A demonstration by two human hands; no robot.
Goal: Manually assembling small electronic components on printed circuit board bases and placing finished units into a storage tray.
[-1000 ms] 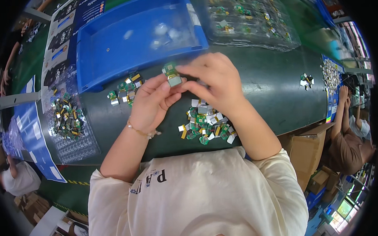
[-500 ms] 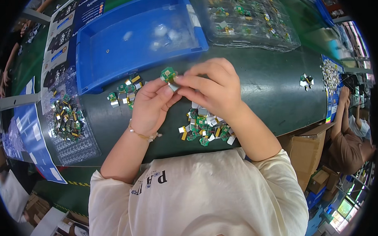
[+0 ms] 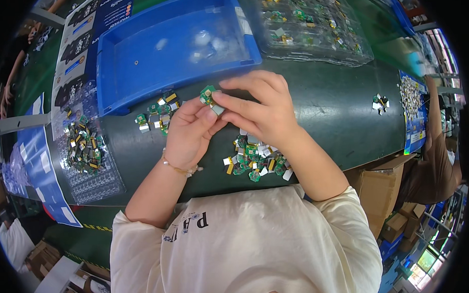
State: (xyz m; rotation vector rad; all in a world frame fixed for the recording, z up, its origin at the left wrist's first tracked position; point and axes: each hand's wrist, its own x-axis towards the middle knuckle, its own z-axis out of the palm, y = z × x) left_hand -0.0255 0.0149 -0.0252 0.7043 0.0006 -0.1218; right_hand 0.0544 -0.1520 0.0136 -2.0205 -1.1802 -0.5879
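Both hands meet over a dark green table (image 3: 336, 112). My left hand (image 3: 190, 132) and my right hand (image 3: 259, 107) pinch a small green circuit board part (image 3: 209, 95) between their fingertips. Just under my right wrist lies a pile of small green, white and gold parts (image 3: 255, 158). A smaller group of the same parts (image 3: 156, 112) lies left of my left hand. A thin bracelet (image 3: 178, 169) circles my left wrist.
A blue plastic bin (image 3: 174, 45) stands behind the hands. A clear tray with several parts (image 3: 313, 25) sits at the back right, another clear tray with parts (image 3: 85, 151) at the left. A few loose parts (image 3: 380, 101) lie at the right. Another person's arm (image 3: 435, 124) is at the right edge.
The hands have kept the small part between the fingers and turned it slightly; my right hand's fingers have shifted a little to the left over it. Nothing else moved.
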